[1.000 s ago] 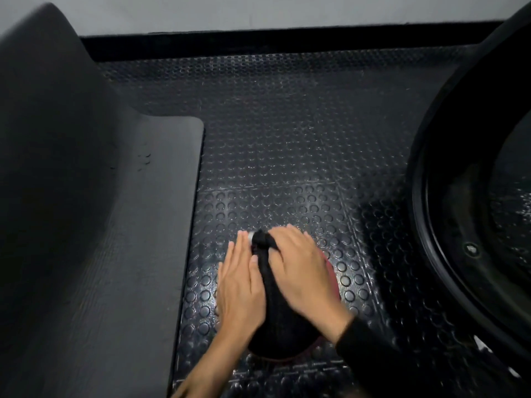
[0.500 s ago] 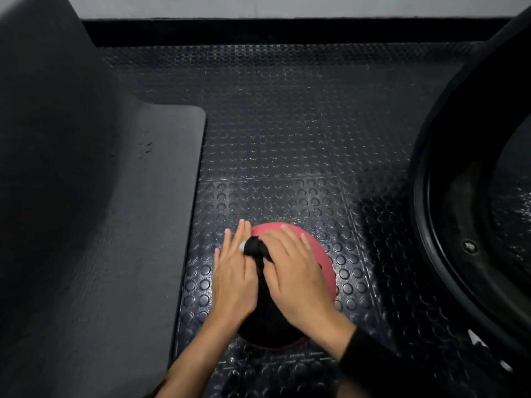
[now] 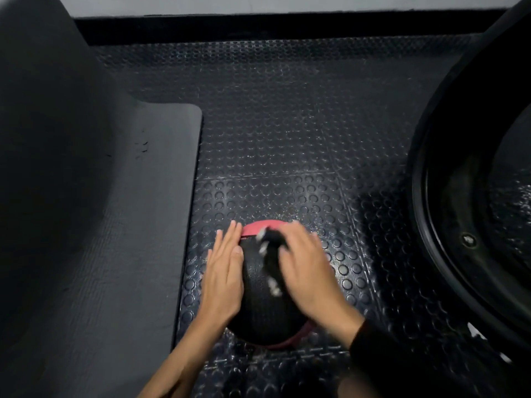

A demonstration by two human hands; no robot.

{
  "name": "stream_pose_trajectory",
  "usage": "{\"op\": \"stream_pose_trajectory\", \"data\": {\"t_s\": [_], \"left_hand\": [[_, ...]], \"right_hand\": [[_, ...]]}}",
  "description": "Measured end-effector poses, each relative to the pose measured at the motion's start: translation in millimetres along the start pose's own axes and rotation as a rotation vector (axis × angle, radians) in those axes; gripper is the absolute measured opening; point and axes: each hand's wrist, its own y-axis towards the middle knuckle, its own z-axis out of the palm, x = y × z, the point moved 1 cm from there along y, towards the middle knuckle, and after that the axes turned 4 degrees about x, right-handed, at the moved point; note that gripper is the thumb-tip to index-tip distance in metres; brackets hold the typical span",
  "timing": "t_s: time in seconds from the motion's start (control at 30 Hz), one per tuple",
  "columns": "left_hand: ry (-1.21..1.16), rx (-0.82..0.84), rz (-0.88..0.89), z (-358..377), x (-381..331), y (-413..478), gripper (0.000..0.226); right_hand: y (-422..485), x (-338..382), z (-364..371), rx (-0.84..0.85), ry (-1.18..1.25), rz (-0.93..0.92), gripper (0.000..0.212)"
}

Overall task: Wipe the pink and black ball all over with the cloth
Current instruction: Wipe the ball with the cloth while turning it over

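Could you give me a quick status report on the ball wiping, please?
Left hand flat against ball, left side. Right hand, blurred, holds cloth on ball. Nothing blocking.

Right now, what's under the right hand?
The dark cloth pokes out from under the right hand, lying on the ball. The rest of the cloth and that part of the ball are covered by the hand.
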Motion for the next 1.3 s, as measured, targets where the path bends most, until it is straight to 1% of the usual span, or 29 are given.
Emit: {"op": "stream_pose_trajectory", "data": {"t_s": [0.07,0.1,0.13,0.17,0.2,0.23,0.27,0.3,0.33,0.43,0.5,0.53,0.6,0.63,0.7,0.73,0.8,0.87,0.9,0.93,0.97,1.0,1.07,1.1,1.13,1.17,1.23,1.27,1.3], "left_hand": [[-0.026,-0.015,0.046,1,-2,-1,0.051],[-0.08,-0.026,0.03,1,-1,-2,0.051],[-0.173,-0.054,-0.028,1,6,-2,0.052],[-0.297,-0.089,-0.122,0,14,-2,0.053],[-0.42,-0.118,-0.259,0,22,-3,0.054],[-0.507,-0.135,-0.389,1,30,-3,0.058],[-0.538,-0.136,-0.463,2,35,-3,0.067],[-0.534,-0.127,-0.481,4,37,-3,0.071],[-0.511,-0.133,-0.468,6,34,-5,0.067],[-0.468,-0.169,-0.34,4,22,-11,0.055],[-0.447,-0.157,-0.231,1,16,-15,0.05],[-0.431,-0.147,-0.189,1,15,-16,0.05],[-0.332,-0.16,-0.132,5,10,-22,0.046],[-0.287,-0.177,-0.107,7,6,-23,0.044],[-0.206,-0.195,-0.092,14,1,-26,0.044],[-0.169,-0.2,-0.093,17,0,-27,0.046],[-0.117,-0.189,-0.072,22,0,-28,0.051],[-0.058,-0.158,-0.029,27,0,-30,0.054],[-0.025,-0.148,-0.02,30,1,-31,0.055],[-0.006,-0.145,-0.026,32,1,-32,0.056],[-0.004,-0.144,-0.037,33,1,-34,0.056],[0.001,-0.144,-0.043,34,-1,-35,0.056],[0.024,-0.133,-0.032,34,-3,-35,0.058],[0.037,-0.129,-0.023,35,-5,-35,0.059],[0.05,-0.127,-0.015,37,-6,-36,0.059],[0.058,-0.129,-0.008,39,-8,-35,0.059],[0.065,-0.131,-0.014,42,-4,-36,0.061],[0.078,-0.127,-0.009,42,-2,-35,0.061],[0.086,-0.124,0.0,42,1,-36,0.06]], "right_hand": [[23,-28,-15,0.053,0.301,0.376,0.022],[28,-42,-17,0.094,0.46,0.557,0.024],[27,-54,-15,0.137,0.592,0.68,0.026],[25,-64,-13,0.171,0.702,0.75,0.028],[23,-69,-12,0.199,0.789,0.796,0.029],[20,-72,-10,0.219,0.852,0.819,0.031],[18,-70,-10,0.227,0.898,0.834,0.032],[17,-69,-10,0.211,0.93,0.848,0.031],[16,-69,-9,0.171,0.965,0.861,0.03],[9,-74,-3,0.061,0.976,0.778,0.035],[1,-74,-3,0.037,0.989,0.671,0.045],[-2,-71,-4,0.028,1.001,0.643,0.046],[-8,-66,-3,-0.015,0.99,0.61,0.037],[-12,-65,-1,-0.057,0.939,0.601,0.032],[-22,-59,-1,-0.144,0.801,0.592,0.032],[-29,-54,-3,-0.191,0.717,0.528,0.034],[-41,-32,-6,-0.226,0.429,0.243,0.03],[-40,0,1,-0.143,0.041,-0.082,0.033],[-34,17,5,-0.084,-0.144,-0.204,0.035],[-21,27,8,-0.02,-0.254,-0.262,0.035],[-4,31,8,0.06,-0.295,-0.244,0.033],[17,27,6,0.15,-0.272,-0.147,0.031],[59,3,-7,0.287,-0.159,0.126,0.031],[72,-8,-14,0.282,-0.098,0.253,0.032],[74,-13,-18,0.263,-0.078,0.311,0.033],[66,-11,-18,0.24,-0.105,0.289,0.034],[38,9,-7,0.164,-0.232,0.038,0.033],[28,21,-3,0.151,-0.271,-0.084,0.032],[25,27,0,0.198,-0.284,-0.123,0.033]]}}
